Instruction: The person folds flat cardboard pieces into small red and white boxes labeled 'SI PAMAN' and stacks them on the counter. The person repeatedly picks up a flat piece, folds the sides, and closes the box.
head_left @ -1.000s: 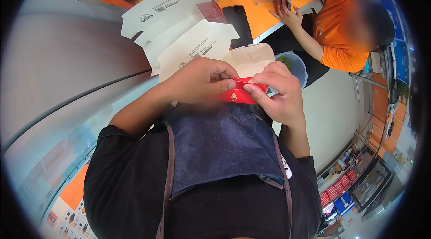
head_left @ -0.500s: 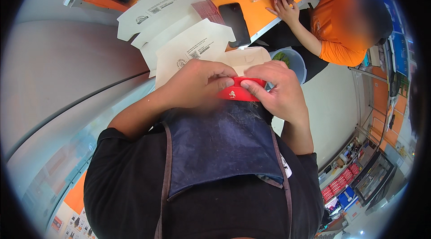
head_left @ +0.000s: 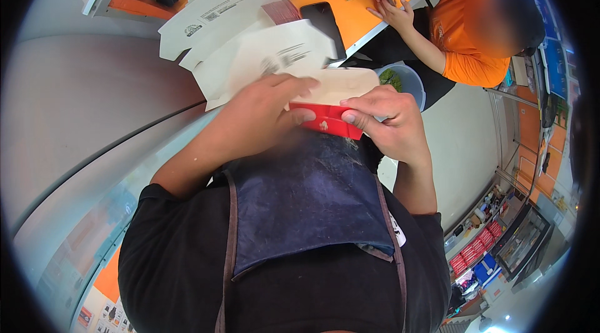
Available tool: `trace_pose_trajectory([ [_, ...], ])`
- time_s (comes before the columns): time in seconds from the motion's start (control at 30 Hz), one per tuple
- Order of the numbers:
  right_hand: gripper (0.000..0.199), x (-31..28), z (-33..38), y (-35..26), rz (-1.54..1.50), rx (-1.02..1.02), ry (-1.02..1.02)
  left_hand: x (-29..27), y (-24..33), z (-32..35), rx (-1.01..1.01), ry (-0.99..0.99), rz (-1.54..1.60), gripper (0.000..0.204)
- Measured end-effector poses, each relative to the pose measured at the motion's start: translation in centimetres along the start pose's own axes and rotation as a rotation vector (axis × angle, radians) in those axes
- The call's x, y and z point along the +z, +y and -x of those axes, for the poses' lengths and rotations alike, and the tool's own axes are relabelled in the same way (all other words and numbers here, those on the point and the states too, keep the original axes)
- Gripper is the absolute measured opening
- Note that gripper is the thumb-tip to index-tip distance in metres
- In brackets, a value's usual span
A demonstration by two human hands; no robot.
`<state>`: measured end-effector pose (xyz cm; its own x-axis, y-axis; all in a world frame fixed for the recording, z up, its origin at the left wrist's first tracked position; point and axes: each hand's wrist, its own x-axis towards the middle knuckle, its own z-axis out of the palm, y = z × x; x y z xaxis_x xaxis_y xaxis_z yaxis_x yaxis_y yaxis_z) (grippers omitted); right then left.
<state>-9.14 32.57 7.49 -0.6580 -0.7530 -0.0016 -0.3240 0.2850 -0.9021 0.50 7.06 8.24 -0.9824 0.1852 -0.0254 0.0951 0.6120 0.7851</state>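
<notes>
Orange counter tops and pale grey floor surround me, and nearest the lens, filling the lower half of the frame, are my black shirt and the dark blue apron [head_left: 312,201] hanging down my front. Just above the apron, at the centre of the frame, I hold a flat piece of cardboard packaging, red on its near edge and cream beyond, the red-and-cream carton [head_left: 328,108]. My left hand [head_left: 262,114] comes in from the left and lies over the carton's left part, thumb pressing the red strip. My right hand [head_left: 390,123] grips the carton's right end, thumb on the red edge and fingers curled behind it, so both hands are closed on the carton, close together. Past the carton, toward the upper left, a fan of flat white cartons [head_left: 244,33] lies spread on the orange counter [head_left: 353,14], with a dark phone [head_left: 325,23] beside them. Right of my hands sits a grey bowl [head_left: 409,83] holding something green. Farthest off, at the upper right, a person in an orange shirt [head_left: 465,33] sits at the counter, hands together over a small object that I cannot make out.
</notes>
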Motion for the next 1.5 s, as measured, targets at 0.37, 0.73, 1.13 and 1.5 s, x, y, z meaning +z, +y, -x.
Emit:
trace_pose_trajectory([
  [0.37,0.02,-0.2,-0.1,-0.4,0.111,0.166,0.235,-2.8,-0.5,0.4,-0.076,0.004,-0.042,0.013],
  [0.73,0.018,-0.4,0.0,-0.4,0.122,0.267,0.327,-3.3,-1.2,0.8,0.044,-0.081,0.049,0.005],
  [1.13,0.017,0.7,-1.3,-2.2,0.177,-0.084,0.054,-1.3,0.9,-0.5,-0.109,0.093,0.042,0.023],
  [1.5,0.015,2.7,-1.1,-1.8,0.2,-0.117,0.04,0.0,-0.5,-1.4,0.12,-0.122,0.043,0.043],
])
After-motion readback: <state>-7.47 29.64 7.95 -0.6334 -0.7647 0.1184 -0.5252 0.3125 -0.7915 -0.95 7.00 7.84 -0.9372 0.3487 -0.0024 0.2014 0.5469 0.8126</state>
